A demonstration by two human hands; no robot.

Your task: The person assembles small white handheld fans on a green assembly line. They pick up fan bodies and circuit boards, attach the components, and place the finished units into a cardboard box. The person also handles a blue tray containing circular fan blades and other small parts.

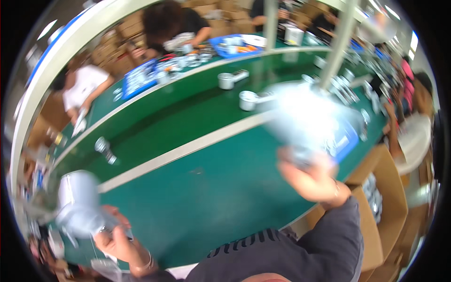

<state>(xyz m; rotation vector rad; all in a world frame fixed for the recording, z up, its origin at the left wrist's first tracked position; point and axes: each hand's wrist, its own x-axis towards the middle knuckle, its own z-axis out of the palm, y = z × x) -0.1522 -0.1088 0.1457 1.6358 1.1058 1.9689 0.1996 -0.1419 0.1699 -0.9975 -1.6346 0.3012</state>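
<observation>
At the lower left, my left hand is closed around the lower end of a pale grey-blue handheld device with a wide rounded head. I cannot tell its exact kind. My right hand is raised on the right, its fingers gripping the bottom of a large pale object. Motion and glare smear that object, so its shape and kind do not show. Both things are held above the green worktop, well apart from each other.
A pale rail separates my worktop from a green conveyor belt carrying several handheld parts. A blue tray lies behind my right hand. An open cardboard box with pale parts stands at my right. Several people work across and alongside.
</observation>
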